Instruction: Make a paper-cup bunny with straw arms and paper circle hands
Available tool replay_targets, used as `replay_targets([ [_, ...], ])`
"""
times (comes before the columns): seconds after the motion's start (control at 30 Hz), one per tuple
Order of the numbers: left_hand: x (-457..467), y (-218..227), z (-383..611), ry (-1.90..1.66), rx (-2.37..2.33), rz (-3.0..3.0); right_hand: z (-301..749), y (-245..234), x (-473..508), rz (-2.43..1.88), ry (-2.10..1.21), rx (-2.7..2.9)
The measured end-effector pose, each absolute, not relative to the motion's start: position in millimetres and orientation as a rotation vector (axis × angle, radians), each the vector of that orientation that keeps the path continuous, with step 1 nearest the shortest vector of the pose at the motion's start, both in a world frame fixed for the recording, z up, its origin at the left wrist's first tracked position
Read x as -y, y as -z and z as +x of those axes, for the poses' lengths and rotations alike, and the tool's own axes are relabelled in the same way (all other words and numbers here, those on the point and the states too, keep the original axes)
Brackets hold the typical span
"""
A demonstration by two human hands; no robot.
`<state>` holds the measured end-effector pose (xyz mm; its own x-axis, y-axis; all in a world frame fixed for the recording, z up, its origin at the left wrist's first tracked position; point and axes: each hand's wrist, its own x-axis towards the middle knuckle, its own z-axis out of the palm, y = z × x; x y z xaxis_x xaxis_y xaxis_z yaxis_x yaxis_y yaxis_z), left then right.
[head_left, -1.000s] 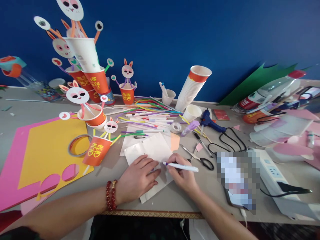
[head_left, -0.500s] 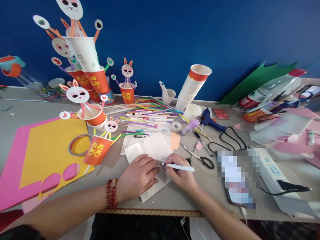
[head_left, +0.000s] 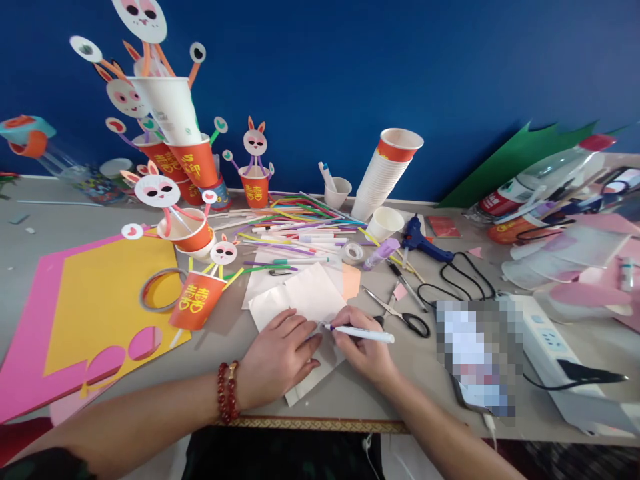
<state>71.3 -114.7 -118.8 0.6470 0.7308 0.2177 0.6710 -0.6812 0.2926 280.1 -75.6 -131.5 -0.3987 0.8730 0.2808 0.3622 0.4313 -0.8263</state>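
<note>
A sheet of white paper (head_left: 300, 293) lies on the table in front of me. My left hand (head_left: 283, 360) rests flat on it with the fingers stretched out, and a red bead bracelet circles that wrist. In my right hand (head_left: 363, 350) is a white marker (head_left: 365, 333), pinched between thumb and fingers. Its purple tip points left and meets the paper close to my left fingertips. Whatever is drawn there is mostly hidden by my fingers. Scissors (head_left: 413, 323) with black handles lie just beyond my right hand.
Paper-cup rabbit figures (head_left: 197, 300) stand at the left beside yellow card (head_left: 110, 287) and a tape roll (head_left: 163, 290). Straws and markers (head_left: 300, 237) spread behind the paper. A cup stack (head_left: 380, 173), glue gun (head_left: 425, 243), phone (head_left: 475, 360) and power strip (head_left: 550, 347) occupy the right.
The marker and right hand have shifted very slightly to the right. My left hand stays on the paper, and the other things keep their places.
</note>
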Motion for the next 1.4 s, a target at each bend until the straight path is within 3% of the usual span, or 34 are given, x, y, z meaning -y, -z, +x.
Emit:
replay_targets([
  [1.4, 113.0, 117.8, 70.3, -0.455, -1.136, 2.631, 277.5, 131.5, 74.0, -1.091, -0.847, 2.029],
])
